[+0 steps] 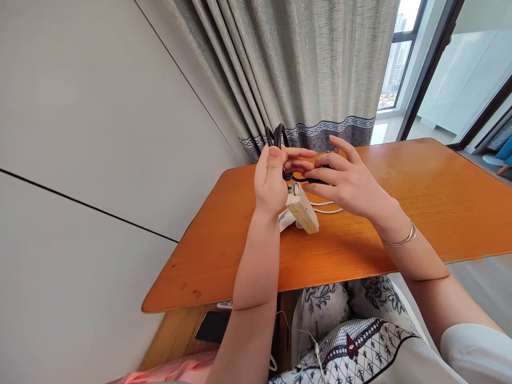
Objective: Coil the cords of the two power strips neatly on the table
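Observation:
My left hand [274, 173] is raised above the table, closed around a looped black cable [279, 136], the thumb pressed on the coils. A length of that cable stretches rightward to my right hand [340, 173], where it passes behind the fingers. These fingers are partly spread and appear to hold the cable; the thumb is hidden. Below my left hand, a yellowed white block-shaped device [304, 210] rests tilted on the table, partly covered by the wrist. White cords [330, 210] lie beside it, under my right hand.
The orange-brown wooden table [400, 224] spans the view. Behind it hang grey curtains [320, 69], with a white panelled wall [100, 133] at left. Below the front edge, a dark phone [213, 326] lies on a wooden surface. A thin white cord [306, 333] hangs over my lap.

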Available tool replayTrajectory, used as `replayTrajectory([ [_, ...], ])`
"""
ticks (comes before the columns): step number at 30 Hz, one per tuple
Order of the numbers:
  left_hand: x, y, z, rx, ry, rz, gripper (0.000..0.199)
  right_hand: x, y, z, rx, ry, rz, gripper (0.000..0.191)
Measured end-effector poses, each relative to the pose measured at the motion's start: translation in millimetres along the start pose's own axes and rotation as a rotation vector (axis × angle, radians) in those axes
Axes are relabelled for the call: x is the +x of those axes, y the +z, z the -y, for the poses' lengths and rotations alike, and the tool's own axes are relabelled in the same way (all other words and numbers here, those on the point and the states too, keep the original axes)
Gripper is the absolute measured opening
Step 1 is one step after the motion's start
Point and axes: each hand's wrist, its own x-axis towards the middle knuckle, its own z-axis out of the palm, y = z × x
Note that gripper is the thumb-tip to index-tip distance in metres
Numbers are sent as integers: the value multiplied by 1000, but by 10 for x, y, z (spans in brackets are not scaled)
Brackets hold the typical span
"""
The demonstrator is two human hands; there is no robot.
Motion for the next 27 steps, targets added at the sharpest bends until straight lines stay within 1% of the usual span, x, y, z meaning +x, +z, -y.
replayTrajectory([
  [3,-19,1,-27,50,32,38,51,7,-41,31,-6,-68,-52,24],
  [5,-37,8,-44,86,15,98,50,10,-79,72,2,-87,-54,22],
  [7,-58,25,-57,84,-31,162,42,6,-112,102,30,-67,-57,23],
  [9,-81,62,-67,24,-160,174,35,-3,-129,102,65,-7,-84,22],
  [11,-105,121,-76,-79,-332,124,35,-10,-129,66,97,82,-128,22],
  [12,-116,158,-81,-131,-419,99,36,-10,-125,39,111,127,-151,25],
  [14,-134,235,-97,-220,-558,71,36,-5,-111,-24,146,202,-182,41],
  [16,-140,303,-126,-302,-681,69,36,0,-88,-87,216,261,-179,60],
  [18,-127,348,-167,-391,-794,57,38,-8,-52,-143,338,324,-150,74],
  [20,-99,361,-212,-484,-871,36,40,-33,-1,-186,515,416,-120,77],
  [22,-65,347,-249,-565,-914,12,40,-62,61,-212,738,551,-85,74],
  [25,-26,300,-271,-642,-942,-15,41,-69,144,-217,1085,807,-38,67],
  [27,-16,271,-268,-667,-937,-13,44,-37,180,-206,1262,966,-50,63],
])
